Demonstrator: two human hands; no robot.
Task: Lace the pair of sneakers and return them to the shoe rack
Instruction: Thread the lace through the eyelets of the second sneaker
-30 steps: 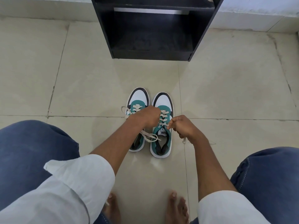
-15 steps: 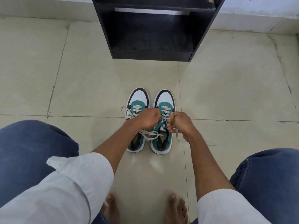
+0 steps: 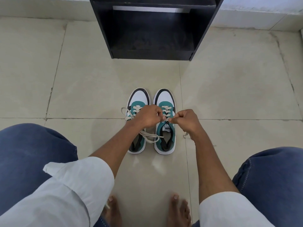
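Two low-top sneakers sit side by side on the glossy beige tiled floor (image 3: 82, 89), toes pointing at the black shoe rack (image 3: 152, 30), which looks like matte laminate board with a dusty bottom shelf. Both are smooth white at the toe with a black band round it, teal eyelet panels and flat cream laces.

The left sneaker (image 3: 138, 122) has loose lace ends flopping out, one loop off to its left side and another lying across toward the right sneaker (image 3: 165, 128), which has a white tongue label with black print.

The left hand (image 3: 146, 116) is curled over the gap between the shoes, fingers pinching the right sneaker's lace (image 3: 166, 110). The right hand (image 3: 185, 119) is also closed into a pinch on that same lace, with a short end dangling below the wrist.

Compared with half a second ago, both hands sit a bit higher up the lacing and the right one has pulled slightly outward. Shoes haven't budged.
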